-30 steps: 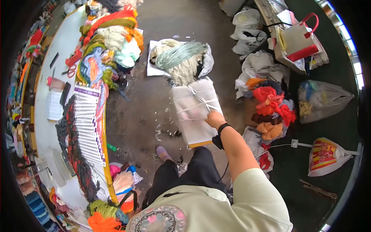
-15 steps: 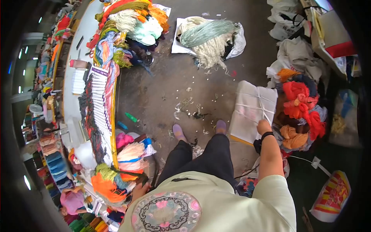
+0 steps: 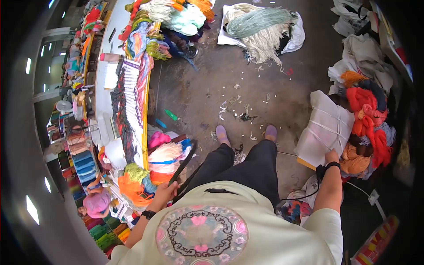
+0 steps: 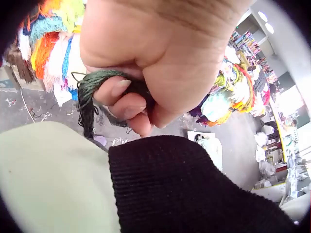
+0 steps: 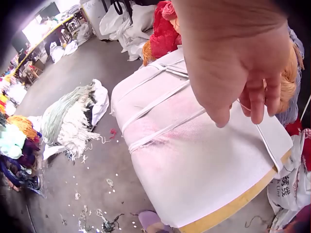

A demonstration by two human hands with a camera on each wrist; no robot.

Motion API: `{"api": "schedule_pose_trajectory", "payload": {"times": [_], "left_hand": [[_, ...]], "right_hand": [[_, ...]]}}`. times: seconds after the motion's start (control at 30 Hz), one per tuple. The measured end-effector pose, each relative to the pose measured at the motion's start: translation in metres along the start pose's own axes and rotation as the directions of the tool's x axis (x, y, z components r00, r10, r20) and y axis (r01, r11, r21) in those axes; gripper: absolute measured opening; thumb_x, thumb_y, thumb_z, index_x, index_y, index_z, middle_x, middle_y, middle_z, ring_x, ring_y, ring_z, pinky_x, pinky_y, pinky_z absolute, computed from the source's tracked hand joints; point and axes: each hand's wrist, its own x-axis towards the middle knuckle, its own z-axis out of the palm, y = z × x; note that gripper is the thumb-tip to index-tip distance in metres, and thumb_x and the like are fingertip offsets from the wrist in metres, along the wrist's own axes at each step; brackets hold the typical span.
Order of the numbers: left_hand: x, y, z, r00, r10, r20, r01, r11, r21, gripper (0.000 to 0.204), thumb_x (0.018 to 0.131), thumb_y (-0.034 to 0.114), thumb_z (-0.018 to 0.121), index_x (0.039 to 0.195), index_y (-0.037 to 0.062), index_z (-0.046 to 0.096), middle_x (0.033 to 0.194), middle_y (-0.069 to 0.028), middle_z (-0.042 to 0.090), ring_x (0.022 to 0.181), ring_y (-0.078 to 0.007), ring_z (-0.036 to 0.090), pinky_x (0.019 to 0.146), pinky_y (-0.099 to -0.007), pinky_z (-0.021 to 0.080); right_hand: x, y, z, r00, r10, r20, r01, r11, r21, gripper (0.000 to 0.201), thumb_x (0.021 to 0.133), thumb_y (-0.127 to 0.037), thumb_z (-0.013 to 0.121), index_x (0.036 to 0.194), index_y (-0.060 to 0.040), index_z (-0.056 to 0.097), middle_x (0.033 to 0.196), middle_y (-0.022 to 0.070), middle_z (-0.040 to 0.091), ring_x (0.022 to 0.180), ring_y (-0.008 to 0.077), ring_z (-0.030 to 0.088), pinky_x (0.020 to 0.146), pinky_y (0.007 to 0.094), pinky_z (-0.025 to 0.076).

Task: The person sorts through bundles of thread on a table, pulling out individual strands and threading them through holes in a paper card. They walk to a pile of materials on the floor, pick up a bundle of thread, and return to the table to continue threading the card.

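Curled round a length of dark green yarn point(image 4: 97, 80), the fingers of the left hand point(image 3: 165, 193) hold it at the person's left, near the white table point(image 3: 106, 46) heaped with skeins. Well apart on the other side, the right hand point(image 5: 238, 68) appears to hook its bent fingers around a white cord point(image 5: 268, 148), with the thumb a little apart from them; how firmly they grip it, I cannot tell.

That cord binds a white-wrapped bundle point(image 5: 194, 160), box-shaped, with a yellow edge point(image 5: 243, 201) showing at its near end; whether it is a stool underneath does not show. It lies to the right, mostly on the far side of the right hand, just beside the red yarn point(image 3: 362, 110). Its long axis runs from near to far, the far end slanting right, so the right hand meets it towards the near, right part while most of its length stretches away. The right hand is plainly the nearer one; the person's legs stand between the bundle and the left hand.
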Motion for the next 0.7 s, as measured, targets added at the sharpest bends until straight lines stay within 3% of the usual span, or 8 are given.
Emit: {"api": "schedule_pose_trajectory", "payload": {"times": [0.17,0.3,0.43,0.5,0.57,0.6,0.63,0.7], "left_hand": [[-0.008,0.002,0.004,1.000,-0.031,0.002,0.031,0.996,-0.088,0.023,0.096,0.029,0.056,0.087,0.0088,0.063,0.058,0.0047,0.050,0.046,-0.0048,0.037,0.043,-0.0205,0.025],[-0.013,0.005,-0.001,0.999,-0.032,0.014,0.033,0.988,-0.154,0.023,0.096,0.029,0.056,0.086,0.0087,0.062,0.056,0.0051,0.046,0.046,-0.0042,0.035,0.043,-0.0206,0.024],[-0.021,0.001,-0.008,0.996,0.047,0.078,-0.019,0.944,-0.329,0.023,0.096,0.027,0.056,0.088,0.0068,0.061,0.054,0.0043,0.043,0.043,-0.0045,0.032,0.040,-0.0212,0.021],[-0.025,0.001,-0.011,0.987,0.129,0.093,-0.067,0.867,-0.494,0.023,0.096,0.026,0.056,0.087,0.0051,0.060,0.052,0.0041,0.042,0.041,-0.0048,0.031,0.039,-0.0215,0.020],[-0.023,-0.001,-0.019,0.969,0.231,0.087,-0.105,0.706,-0.700,0.023,0.097,0.025,0.055,0.087,0.0040,0.059,0.051,0.0041,0.040,0.041,-0.0049,0.032,0.039,-0.0211,0.021],[-0.022,0.000,-0.025,0.964,0.259,0.068,-0.121,0.648,-0.752,0.024,0.097,0.024,0.054,0.085,0.0038,0.057,0.051,0.0039,0.040,0.041,-0.0052,0.032,0.039,-0.0213,0.021],[-0.020,-0.001,-0.033,0.958,0.284,0.051,-0.137,0.604,-0.785,0.024,0.097,0.024,0.054,0.085,0.0038,0.057,0.051,0.0039,0.040,0.041,-0.0052,0.032,0.039,-0.0213,0.021],[-0.013,0.000,-0.054,0.929,0.367,-0.043,-0.220,0.457,-0.862,0.024,0.097,0.024,0.053,0.085,0.0037,0.057,0.050,0.0035,0.039,0.040,-0.0059,0.032,0.039,-0.0223,0.022]], "right_hand": [[0.016,0.009,0.037,0.998,-0.057,0.017,0.055,0.994,0.098,0.046,0.078,-0.015,0.057,0.121,0.0006,0.052,0.114,0.0288,0.061,0.111,0.0423,0.057,0.095,0.0453,0.045],[0.024,0.003,0.053,0.990,-0.120,-0.072,0.127,0.986,0.105,0.054,0.074,-0.019,0.066,0.121,0.0027,0.050,0.097,0.0254,0.066,0.085,0.0365,0.067,0.073,0.0435,0.054],[0.036,-0.026,0.049,0.946,-0.263,-0.189,0.280,0.957,0.071,0.041,0.078,-0.022,0.064,0.110,0.0019,0.055,0.087,0.0217,0.067,0.070,0.0311,0.068,0.058,0.0399,0.054],[0.048,-0.058,0.034,0.951,-0.296,0.089,0.289,0.954,0.085,0.030,0.084,-0.023,0.058,0.104,0.0006,0.056,0.084,0.0183,0.067,0.063,0.0269,0.067,0.052,0.0394,0.052],[-0.009,-0.114,-0.017,0.924,-0.361,0.126,0.337,0.925,0.177,0.025,0.089,-0.023,0.054,0.100,-0.0006,0.059,0.079,0.0148,0.066,0.059,0.0243,0.066,0.048,0.0382,0.050],[0.039,-0.096,-0.005,0.916,-0.390,0.090,0.375,0.915,0.148,0.025,0.089,-0.023,0.054,0.100,-0.0006,0.059,0.079,0.0148,0.066,0.059,0.0243,0.066,0.048,0.0382,0.050],[0.070,-0.116,0.018,0.490,-0.871,0.027,0.871,0.491,0.031,0.025,0.090,-0.024,0.055,0.098,-0.0014,0.061,0.073,0.0114,0.065,0.060,0.0224,0.066,0.048,0.0373,0.050],[0.030,-0.179,-0.011,0.771,-0.636,0.003,0.633,0.768,0.100,0.024,0.090,-0.023,0.055,0.099,-0.0022,0.062,0.073,0.0090,0.065,0.061,0.0203,0.066,0.049,0.0360,0.051]]}}
